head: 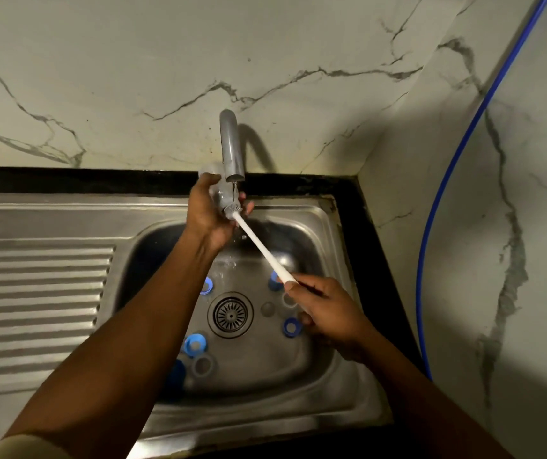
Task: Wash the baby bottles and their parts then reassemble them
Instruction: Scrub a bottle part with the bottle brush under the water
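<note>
The steel sink [340, 260] sits in a black counter against a marble wall, with a ridged draining board [33, 293] on your left and a blue hose [418, 299] running down the wall on your right. Loose parts lie on the basin floor around the drain strainer [230, 314]: blue screw rings [195, 344] and clear pieces [267, 309]. Your left forearm crosses the basin and partly hides two of the blue pieces; your right hand covers part of the group on the right.

The tap [232, 150] is running. Your left hand [209, 217] is wrapped round a clear baby bottle [214, 180] and holds it tilted just under the spout, base up and away from you, mouth down toward your right. The bottle brush [262, 250] enters the mouth, with its bristles at the opening. Your right hand [328, 313] grips the far end of the white handle, low over the right side of the basin, well apart from the left hand.
</note>
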The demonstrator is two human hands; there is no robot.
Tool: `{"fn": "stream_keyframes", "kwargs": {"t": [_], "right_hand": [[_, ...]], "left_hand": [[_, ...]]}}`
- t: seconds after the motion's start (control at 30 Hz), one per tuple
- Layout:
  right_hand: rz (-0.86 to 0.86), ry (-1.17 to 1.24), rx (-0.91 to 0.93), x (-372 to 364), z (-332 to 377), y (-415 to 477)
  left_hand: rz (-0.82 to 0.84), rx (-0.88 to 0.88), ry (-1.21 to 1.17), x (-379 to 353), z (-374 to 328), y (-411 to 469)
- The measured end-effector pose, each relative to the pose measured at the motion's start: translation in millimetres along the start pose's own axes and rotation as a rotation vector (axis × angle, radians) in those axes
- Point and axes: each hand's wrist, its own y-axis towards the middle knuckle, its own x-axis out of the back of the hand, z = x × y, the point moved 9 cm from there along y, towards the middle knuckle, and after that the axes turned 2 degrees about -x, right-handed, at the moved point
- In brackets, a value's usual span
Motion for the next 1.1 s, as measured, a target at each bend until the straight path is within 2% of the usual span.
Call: {"fn": "stream_keyframes", "kwargs": {"t": [0.03, 0.07, 0.13, 0.17, 0.27, 0.3, 0.33, 0.37, 0.43, 0.5, 0.53, 0.6, 0.67, 0.7, 0.8, 0.83, 0.9, 1.0, 1.1], "right_hand": [[0.141, 0.199, -0.144, -13, -9, -5], [0.237, 0.297, -0.235, -21, -13, -12], [0.281, 0.278, -0.254, -23, -21, -13], [0.212, 0.178, -0.177, -16, -21, -10], [-0.139, -0.574, 0.261, 16, -2, -2], [-0.199, -0.664, 0.342, 20, 1, -3], [-0.234, -0.632, 0.380, 22, 2, -4], [-0.261, -0.576, 0.383, 22, 1, -5], [-0.228, -0.310, 0.252, 18, -4, 0], [0.018, 0.111, 0.020, -6, -9, -1], [0.136, 0.214, -0.073, -18, -6, -5], [0.298, 0.237, -0.139, -33, 4, -11], [0.272, 0.204, -0.098, -29, 9, -6], [0.175, 0.075, -0.023, -21, 14, -1], [-0.201, -0.824, 0.226, 9, 32, 12], [-0.276, -0.947, 0.246, 15, 34, 13], [-0.312, -0.816, 0.294, 22, 29, 16], [-0.255, -0.537, 0.286, 27, 18, 24], [-0.126, -0.451, 0.296, 22, 19, 29]], "left_hand": [[0.086, 0.074, -0.085, -4, 2, -2], [0.140, 0.110, -0.146, -7, 1, -3], [0.165, 0.090, -0.164, -9, -4, -9], [0.131, 0.073, -0.149, -8, -4, -9], [-0.181, -0.131, 0.053, 16, -13, -5], [-0.248, -0.193, 0.109, 23, -20, -3], [-0.220, -0.194, 0.117, 22, -23, 1], [-0.122, -0.140, 0.086, 15, -21, 4], [0.069, 0.001, -0.032, 0, -14, 3], [0.188, 0.079, -0.105, -9, -7, 0], [0.227, 0.098, -0.124, -13, -4, -3], [0.247, 0.115, -0.175, -19, 0, -6], [0.179, 0.096, -0.152, -18, 0, -5], [0.110, 0.072, -0.087, -14, -2, -3], [-0.091, -0.138, 0.201, 5, -21, 3], [-0.105, -0.194, 0.252, 7, -25, 5], [-0.068, -0.186, 0.312, 4, -22, 4], [-0.039, -0.161, 0.378, 11, -18, -2], [-0.116, -0.298, 0.624, 30, -30, -4]]}}
